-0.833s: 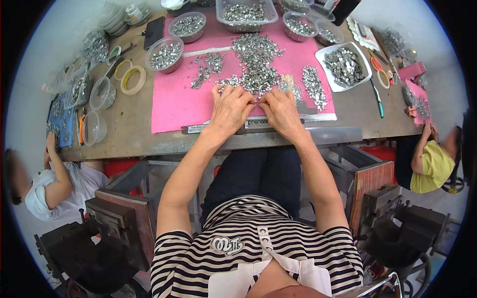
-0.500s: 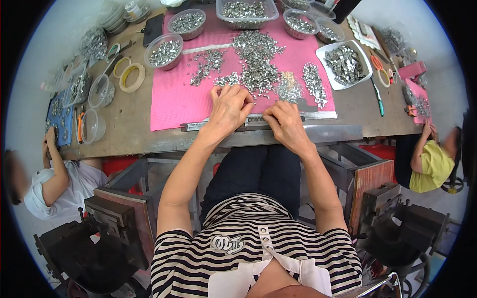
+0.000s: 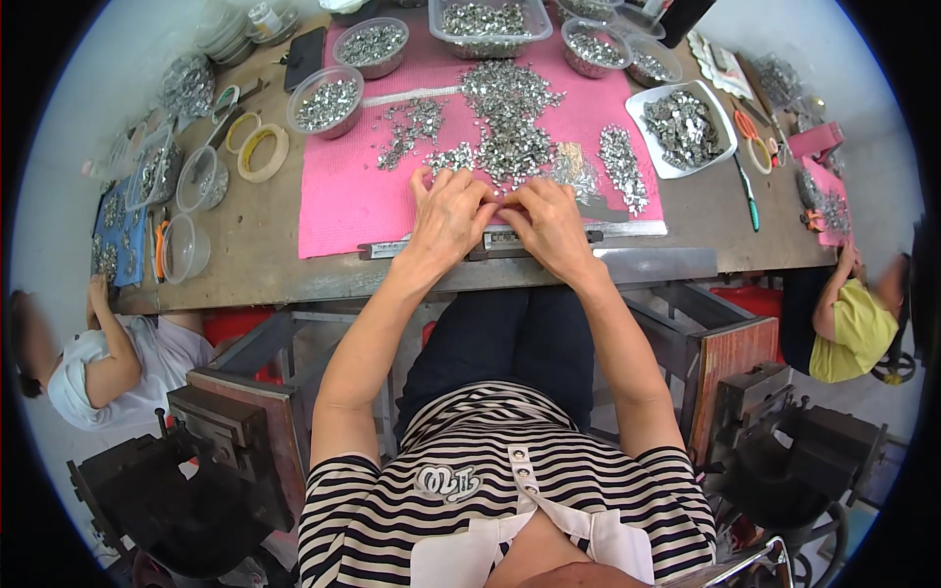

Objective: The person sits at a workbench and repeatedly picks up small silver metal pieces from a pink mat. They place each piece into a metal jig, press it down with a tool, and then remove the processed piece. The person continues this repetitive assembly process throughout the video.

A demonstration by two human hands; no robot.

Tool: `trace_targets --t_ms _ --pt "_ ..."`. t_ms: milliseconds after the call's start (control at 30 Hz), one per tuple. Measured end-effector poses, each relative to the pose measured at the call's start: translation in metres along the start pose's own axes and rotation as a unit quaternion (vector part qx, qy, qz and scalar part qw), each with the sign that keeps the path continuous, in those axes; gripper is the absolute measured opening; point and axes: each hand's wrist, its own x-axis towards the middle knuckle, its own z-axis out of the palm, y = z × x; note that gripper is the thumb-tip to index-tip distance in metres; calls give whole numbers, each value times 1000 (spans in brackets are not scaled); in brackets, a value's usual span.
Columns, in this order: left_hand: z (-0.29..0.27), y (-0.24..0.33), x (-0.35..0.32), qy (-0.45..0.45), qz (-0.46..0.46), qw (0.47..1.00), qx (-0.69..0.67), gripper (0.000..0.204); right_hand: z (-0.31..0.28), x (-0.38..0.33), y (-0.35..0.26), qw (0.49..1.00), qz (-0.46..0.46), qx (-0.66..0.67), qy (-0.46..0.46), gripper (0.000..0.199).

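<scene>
Meeting at the fingertips over the near part of a pink mat [image 3: 338, 211], the left hand [image 3: 451, 211] and the right hand [image 3: 549, 223] are both half curled, each thumb drawn close to the forefinger. Whether anything is pinched there cannot be told; the tips are too crowded and the pieces too small.

With that meeting point as the clock's centre, the main pile [image 3: 515, 147] of small silvery metal pieces spreads at 12 o'clock, its near edge just beyond the fingers. A small heap [image 3: 451, 157] lies between 10 and 11, just past the left hand, and a looser heap [image 3: 410, 127] farther out the same way. Thin bits [image 3: 575, 174] lie at 2, near the right hand, with a narrow heap [image 3: 620, 171] beyond them. A bar [image 3: 385, 252] stretches along the mat's near edge at 6.

Farther out, metal pieces fill a clear tub [image 3: 490, 47] at 12, round bowls at 10 [image 3: 335, 129], 11 [image 3: 377, 73] and 1 [image 3: 598, 71], and a white tray [image 3: 663, 171] at 2. A tape roll [image 3: 276, 169] lies between 9 and 10, a toothbrush [image 3: 753, 211] at 3. Co-workers sit at 8 [image 3: 83, 387] and 4 [image 3: 851, 338].
</scene>
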Motion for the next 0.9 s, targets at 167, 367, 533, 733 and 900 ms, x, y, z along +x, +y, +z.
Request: trace_targets --t_ms 167,367,533,733,900 --pt "-3 3 -2 14 -1 1000 -5 8 10 6 8 1000 -1 -29 -12 9" --pt "-7 25 -13 26 12 999 -44 10 8 6 11 999 -22 -36 -5 7" --pt "-2 35 -22 34 23 997 -69 12 -9 0 13 1000 -3 6 -10 6" --pt "7 36 -26 45 32 996 -68 12 -32 -24 1 999 -2 39 -21 7" --pt "6 34 -27 40 20 994 -101 9 -26 -33 -1 999 -33 17 18 9"
